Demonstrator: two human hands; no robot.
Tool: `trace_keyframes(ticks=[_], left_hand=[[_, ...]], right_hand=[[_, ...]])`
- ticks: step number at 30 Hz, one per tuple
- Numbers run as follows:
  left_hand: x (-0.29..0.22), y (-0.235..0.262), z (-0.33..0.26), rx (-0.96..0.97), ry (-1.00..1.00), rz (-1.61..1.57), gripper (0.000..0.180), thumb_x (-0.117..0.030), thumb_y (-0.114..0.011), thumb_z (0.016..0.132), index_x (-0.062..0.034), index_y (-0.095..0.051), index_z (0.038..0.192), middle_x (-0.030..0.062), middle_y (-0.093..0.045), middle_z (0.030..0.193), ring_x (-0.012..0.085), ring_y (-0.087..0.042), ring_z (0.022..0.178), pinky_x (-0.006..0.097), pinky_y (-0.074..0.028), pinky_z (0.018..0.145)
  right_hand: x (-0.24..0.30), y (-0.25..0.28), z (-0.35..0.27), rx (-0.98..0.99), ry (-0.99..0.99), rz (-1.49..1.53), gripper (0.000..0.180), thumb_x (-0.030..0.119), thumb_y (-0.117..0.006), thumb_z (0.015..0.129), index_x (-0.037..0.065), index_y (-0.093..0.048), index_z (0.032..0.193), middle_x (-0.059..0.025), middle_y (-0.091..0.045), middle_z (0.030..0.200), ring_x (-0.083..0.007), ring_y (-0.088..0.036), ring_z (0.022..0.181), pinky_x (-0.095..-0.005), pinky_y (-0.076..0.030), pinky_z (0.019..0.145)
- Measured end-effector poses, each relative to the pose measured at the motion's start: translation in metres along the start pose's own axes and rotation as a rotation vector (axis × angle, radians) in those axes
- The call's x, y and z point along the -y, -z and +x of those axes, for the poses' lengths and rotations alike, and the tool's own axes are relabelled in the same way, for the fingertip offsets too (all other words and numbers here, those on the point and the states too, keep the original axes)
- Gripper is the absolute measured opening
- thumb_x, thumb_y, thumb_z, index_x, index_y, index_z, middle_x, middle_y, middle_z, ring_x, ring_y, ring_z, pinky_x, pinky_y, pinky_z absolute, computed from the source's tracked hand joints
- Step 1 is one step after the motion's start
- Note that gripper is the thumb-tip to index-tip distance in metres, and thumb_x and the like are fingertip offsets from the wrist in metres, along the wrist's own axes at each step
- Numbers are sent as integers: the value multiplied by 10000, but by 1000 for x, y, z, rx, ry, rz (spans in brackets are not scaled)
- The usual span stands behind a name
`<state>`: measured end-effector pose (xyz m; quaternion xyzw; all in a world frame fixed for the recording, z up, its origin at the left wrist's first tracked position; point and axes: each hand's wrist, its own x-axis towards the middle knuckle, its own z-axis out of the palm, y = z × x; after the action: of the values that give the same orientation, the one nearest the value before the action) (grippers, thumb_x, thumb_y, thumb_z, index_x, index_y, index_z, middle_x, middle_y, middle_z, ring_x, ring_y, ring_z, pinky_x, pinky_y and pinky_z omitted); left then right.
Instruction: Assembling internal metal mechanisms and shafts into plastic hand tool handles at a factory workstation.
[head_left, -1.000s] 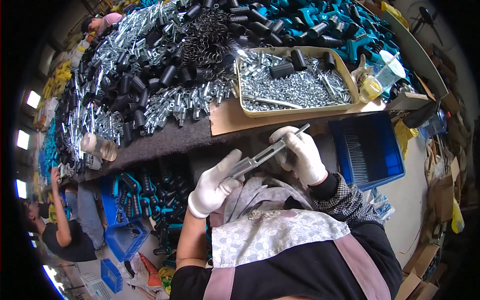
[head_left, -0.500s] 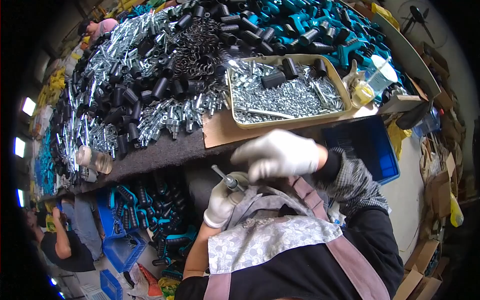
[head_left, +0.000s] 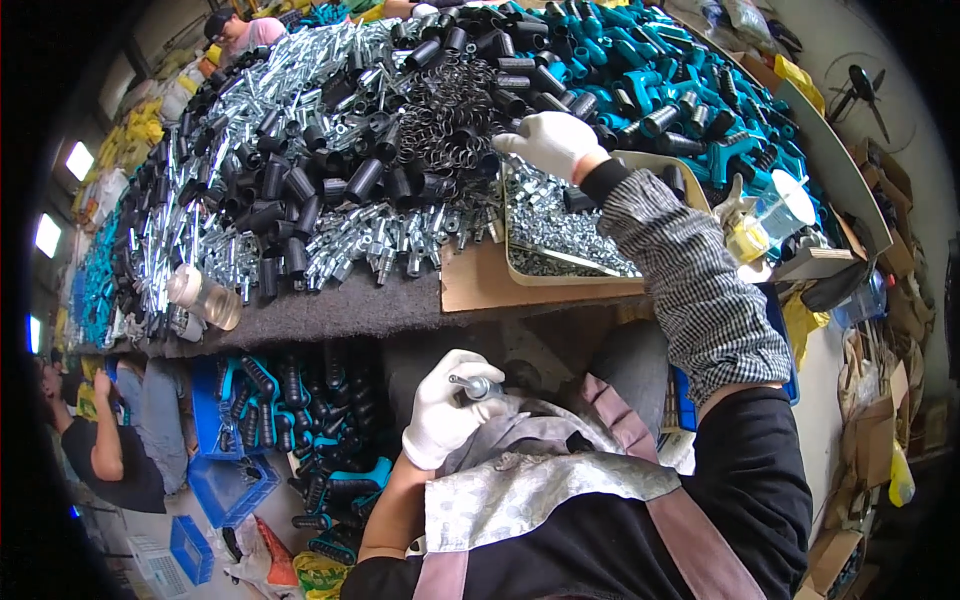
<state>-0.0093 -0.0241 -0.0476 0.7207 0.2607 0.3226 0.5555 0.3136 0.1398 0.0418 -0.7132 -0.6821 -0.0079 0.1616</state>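
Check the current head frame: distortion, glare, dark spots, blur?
Head view: strong fisheye, black corners, the board at the workbench's right side bowed; head view: left-side windows blown out white; head view: black-and-teal handles below the bench dim in shade; head view: left hand and right hand show no obvious motion blur.

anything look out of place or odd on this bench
Mildly odd: black cylindrical sleeves lie in the pale yellow tray, which mostly holds small silver metal parts; that may be deliberate. A cup with a straw also sits near the loose parts.
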Motion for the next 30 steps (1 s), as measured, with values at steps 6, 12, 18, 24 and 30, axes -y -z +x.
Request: trace_keyframes(ticks=[6,12,18,24,30], left_hand=[[-5,3,6,-32,-166,134,357,-204,-843,739,-23,-688,1004,127,-614,979,248,-626,892,321,-503,780],[4,7,-11,-159,-38,152,299,-178,-800,814,-11,-665,1021,93,-650,934,186,-629,829,299,-506,758],[5,2,-10,-382,75,-122,501,-270,-751,902,-8,-543,1275,74,-667,975,98,-594,742,238,-509,625],[-5,-3,13,-566,-146,-312,597,-358,-601,1002,22,-430,1429,148,-622,1096,184,-645,864,290,-525,684],[3,-34,10,-297,19,-384,645,-377,-641,971,34,-430,1421,193,-624,1162,201,-665,888,293,-568,678]], right_hand=[[-14,-7,29,19,-102,63,518,492,-602,836,6,-748,936,-236,-711,962,-382,-689,928,-427,-537,839],[-31,24,-22,-109,-15,56,361,368,-610,850,36,-746,883,-195,-699,811,-345,-693,788,-419,-535,742],[-18,36,-131,-358,4,325,284,244,-686,872,0,-710,1017,-203,-705,927,-346,-696,867,-388,-531,777],[33,5,-258,248,-115,737,337,141,-670,863,4,-668,1171,-174,-706,1068,-278,-689,972,-348,-526,879],[48,-13,-287,330,-262,1144,338,121,-653,908,-30,-645,1210,-123,-709,1021,-160,-665,926,-305,-533,847]])
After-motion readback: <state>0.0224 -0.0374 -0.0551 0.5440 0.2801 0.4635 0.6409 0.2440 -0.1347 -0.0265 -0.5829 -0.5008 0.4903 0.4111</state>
